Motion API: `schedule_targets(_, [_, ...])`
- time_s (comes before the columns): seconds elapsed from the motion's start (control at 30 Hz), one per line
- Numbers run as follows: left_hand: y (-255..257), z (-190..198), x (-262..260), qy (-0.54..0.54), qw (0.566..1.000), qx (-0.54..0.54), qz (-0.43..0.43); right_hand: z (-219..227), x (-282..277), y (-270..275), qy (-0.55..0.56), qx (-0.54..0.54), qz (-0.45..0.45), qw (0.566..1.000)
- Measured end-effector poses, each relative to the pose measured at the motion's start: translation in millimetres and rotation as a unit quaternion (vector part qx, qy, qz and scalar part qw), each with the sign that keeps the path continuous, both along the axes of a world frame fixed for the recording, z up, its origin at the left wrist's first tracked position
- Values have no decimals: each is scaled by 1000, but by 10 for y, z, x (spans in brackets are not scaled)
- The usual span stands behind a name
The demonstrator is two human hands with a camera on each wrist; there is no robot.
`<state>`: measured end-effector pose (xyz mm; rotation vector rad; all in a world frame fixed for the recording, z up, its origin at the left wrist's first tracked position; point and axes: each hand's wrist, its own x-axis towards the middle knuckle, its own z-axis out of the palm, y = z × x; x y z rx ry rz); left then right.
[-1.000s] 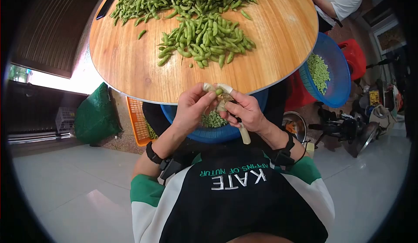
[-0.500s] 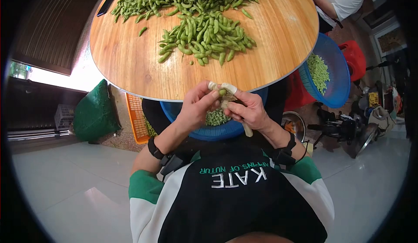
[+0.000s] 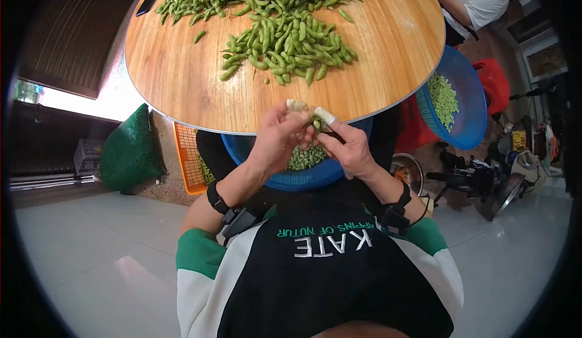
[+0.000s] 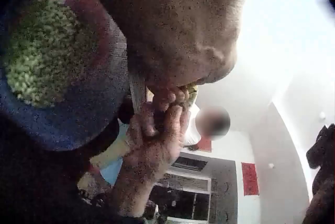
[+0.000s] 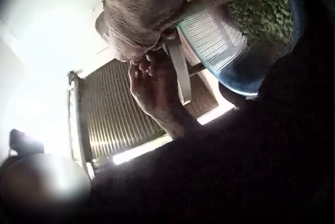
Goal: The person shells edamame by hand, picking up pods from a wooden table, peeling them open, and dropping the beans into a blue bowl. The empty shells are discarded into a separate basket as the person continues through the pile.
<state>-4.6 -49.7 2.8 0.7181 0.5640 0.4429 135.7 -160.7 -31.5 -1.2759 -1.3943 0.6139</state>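
Observation:
In the head view, my left hand [image 3: 273, 139] and right hand [image 3: 351, 151] meet just past the table's near edge. A green edamame pod [image 3: 316, 122] sits between the fingertips, pinched by the left hand against the right fingers. Pale wraps cover both index fingertips. The right hand also grips a tool whose pale, flat handle [image 5: 181, 74] sticks out of the fist in the right wrist view; its working end is hidden. Below the hands, a blue basin [image 3: 297, 183] holds shelled green beans [image 3: 306, 158].
A round wooden table [image 3: 176, 89] carries a heap of edamame pods [image 3: 285, 44] and a phone [image 3: 151, 0]. An orange crate [image 3: 189, 162] stands left, near a green sack [image 3: 130, 153]. At right are another blue basin [image 3: 473, 95] with beans, a red stool [image 3: 492, 86] and another person [image 3: 479, 1].
Both hands have risen slightly toward the table and the left fingers have shifted around the pod. The pale handle, seen below the right hand before, is now hidden in the head view.

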Motion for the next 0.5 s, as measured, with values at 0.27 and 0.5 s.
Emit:
schedule_targets(0.27, [-3,-193,-79,-92,980,177,-5,147,31,0,469,-209,80,855])
schedule_targets(0.5, [54,-270,-88,-56,932,359,10,70,-16,-40,401,-211,92,887])
